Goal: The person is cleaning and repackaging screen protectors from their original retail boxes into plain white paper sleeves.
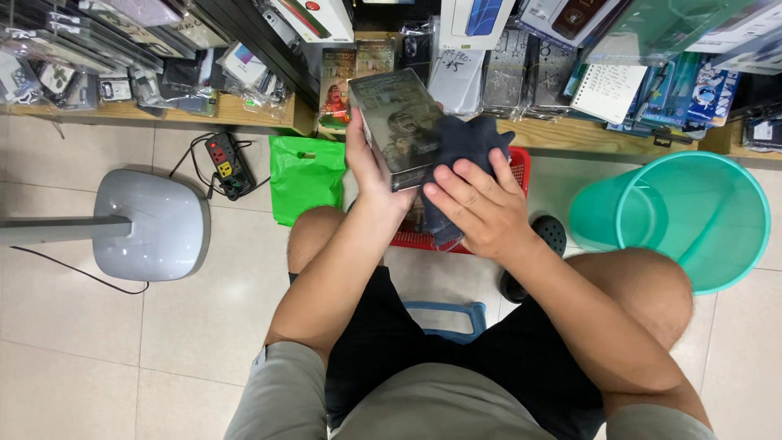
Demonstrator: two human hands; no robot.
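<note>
1. My left hand (368,167) is clamped on the edge of a flat clear-wrapped packet (397,126), holding it up over the red basket (519,167).
2. My right hand (476,208) presses a dark cloth (466,145) onto the packet's lower end.
3. I'd judge the wiping mid-way: the upper face shows bare and glossy, the covered part I cannot tell.

The person wears a grey short-sleeved shirt, its sleeves ending above the elbows, and black shorts that stop above the bare knees. Both forearms are uncovered, and the left hand (368,163) and right hand (476,208) are bare, with no gloves, watch or rings showing.
</note>
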